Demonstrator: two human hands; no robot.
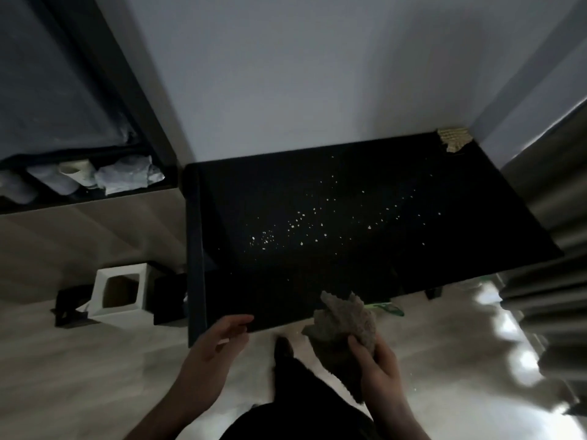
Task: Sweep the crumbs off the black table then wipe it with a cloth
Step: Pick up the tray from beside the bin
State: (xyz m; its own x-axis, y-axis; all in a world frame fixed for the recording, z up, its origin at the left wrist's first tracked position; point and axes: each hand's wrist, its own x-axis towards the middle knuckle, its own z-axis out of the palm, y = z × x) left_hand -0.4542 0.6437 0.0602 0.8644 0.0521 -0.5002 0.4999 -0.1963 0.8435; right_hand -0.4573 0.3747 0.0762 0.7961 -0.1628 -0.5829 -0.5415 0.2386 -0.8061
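Right hand (379, 360) grips crumpled cloth (344, 315) at table (476, 217) near edge. Crumbs (305, 223) lie ahead, mid-table. Left hand (219, 338) loosely open

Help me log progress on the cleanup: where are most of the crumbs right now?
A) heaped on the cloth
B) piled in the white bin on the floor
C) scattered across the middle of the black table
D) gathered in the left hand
C: pale crumbs lie scattered over the middle of the black table.
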